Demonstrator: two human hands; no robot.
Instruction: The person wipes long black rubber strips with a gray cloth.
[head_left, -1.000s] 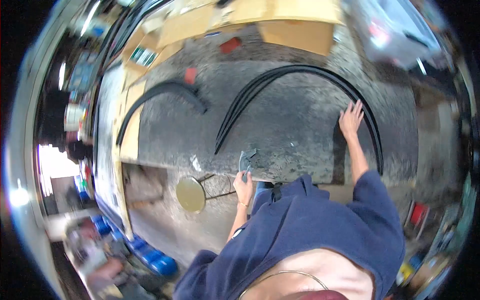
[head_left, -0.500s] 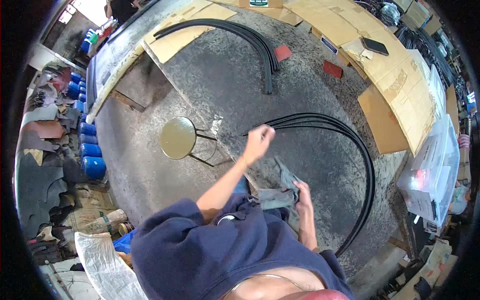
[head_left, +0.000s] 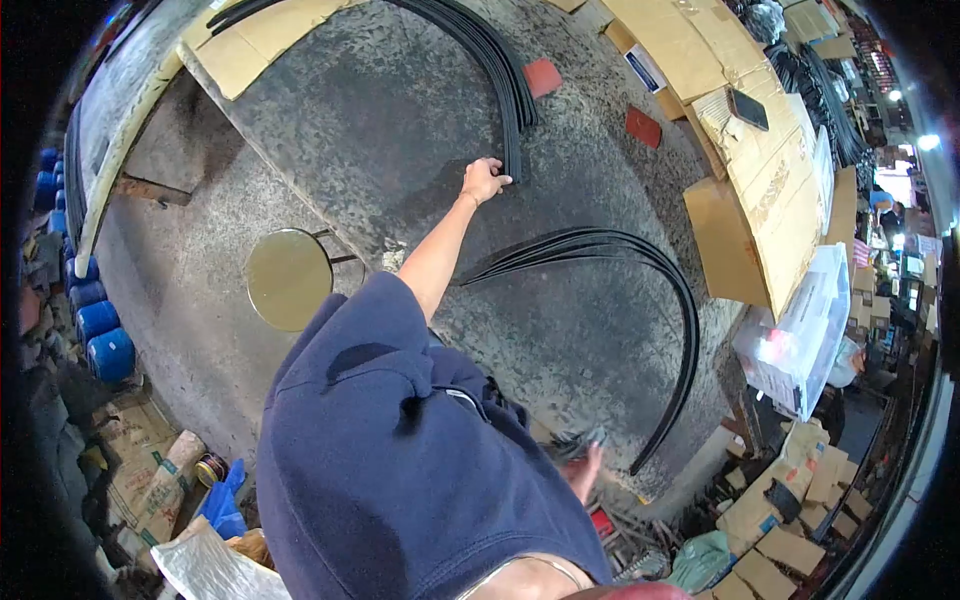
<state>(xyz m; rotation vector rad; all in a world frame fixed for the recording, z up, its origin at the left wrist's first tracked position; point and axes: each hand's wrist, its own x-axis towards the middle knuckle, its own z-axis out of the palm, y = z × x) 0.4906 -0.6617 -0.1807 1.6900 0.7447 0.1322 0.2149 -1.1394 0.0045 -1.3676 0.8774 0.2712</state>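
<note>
The bundle of long black strips (head_left: 512, 100) curves across the upper part of the dark work surface. My left hand (head_left: 484, 183) reaches forward to its near end, thumb and fingers closed at the edge of the strips; how many they grip is hidden. A second bundle of black strips (head_left: 688, 330) lies in an arc closer to me, its left ends fanned out. Low by my body, my right hand (head_left: 585, 474) is blurred, with a grey cloth (head_left: 578, 440) bunched in it.
A round stool (head_left: 290, 280) stands left of the work surface. Two reddish pieces, one a square (head_left: 542, 77), lie near the far bundle. Cardboard (head_left: 745, 150) with a phone (head_left: 747, 110) on it and a clear plastic box (head_left: 800, 335) line the right side. Blue drums (head_left: 110, 355) stand at left.
My left hand has moved forward from the nearer bundle to the end of the far one. My right hand has dropped back toward my body with the cloth. The view has shifted right.
</note>
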